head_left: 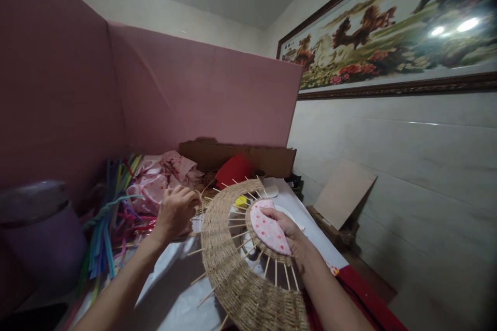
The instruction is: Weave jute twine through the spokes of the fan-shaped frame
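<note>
A round woven piece of tan cord (227, 264) on thin wooden spokes stands tilted over the table, with a pink dotted fabric disc (268, 230) at its centre. My right hand (289, 232) holds that pink centre from the right, fingers curled round its edge. My left hand (175, 212) is at the upper left rim, fingers pinched together on the tan cord by the spoke ends.
Pink dotted cloth (163, 178), a red cloth (235, 169) and a cardboard box (248, 158) lie behind. Coloured strips (104, 227) lie at the left beside a purple bin (37, 238). A pink partition (194, 93) walls the back. White sheet (174, 289) covers the table.
</note>
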The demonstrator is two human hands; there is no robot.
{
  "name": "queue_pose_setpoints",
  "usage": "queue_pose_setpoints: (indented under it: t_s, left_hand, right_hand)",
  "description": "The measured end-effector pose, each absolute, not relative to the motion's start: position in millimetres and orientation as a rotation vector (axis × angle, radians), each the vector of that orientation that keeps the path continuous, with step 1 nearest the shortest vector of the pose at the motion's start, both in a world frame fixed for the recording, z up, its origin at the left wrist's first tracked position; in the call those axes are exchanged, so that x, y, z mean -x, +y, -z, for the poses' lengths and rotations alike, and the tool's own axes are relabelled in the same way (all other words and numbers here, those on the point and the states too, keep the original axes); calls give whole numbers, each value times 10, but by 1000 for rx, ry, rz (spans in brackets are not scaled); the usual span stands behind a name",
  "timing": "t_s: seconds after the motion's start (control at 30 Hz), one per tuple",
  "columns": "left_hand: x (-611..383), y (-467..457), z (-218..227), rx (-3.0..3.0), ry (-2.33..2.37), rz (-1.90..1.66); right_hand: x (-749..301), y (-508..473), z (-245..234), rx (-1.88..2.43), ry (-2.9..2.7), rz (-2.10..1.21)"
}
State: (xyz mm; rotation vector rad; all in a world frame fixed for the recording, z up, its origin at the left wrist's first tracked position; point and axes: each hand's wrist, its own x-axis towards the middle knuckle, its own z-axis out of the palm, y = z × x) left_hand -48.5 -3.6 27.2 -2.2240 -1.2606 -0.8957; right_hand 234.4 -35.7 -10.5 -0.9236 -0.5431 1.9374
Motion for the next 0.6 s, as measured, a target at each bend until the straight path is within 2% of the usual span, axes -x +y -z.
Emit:
queue_pose_setpoints:
  t_s: [0.17, 0.37, 0.6]
  left_hand:
    - [527, -13, -261, 2278, -1295, 924]
    - [600, 97, -171, 2325, -1470, 1164]
    - [606, 77, -199, 2273, -1534, 1279]
  right_hand:
    - [-2315, -406, 56, 987, -582, -1937]
    - [-2319, -449, 32, 917, -649, -1997]
    - [-2336, -426, 65, 917, -593, -1978]
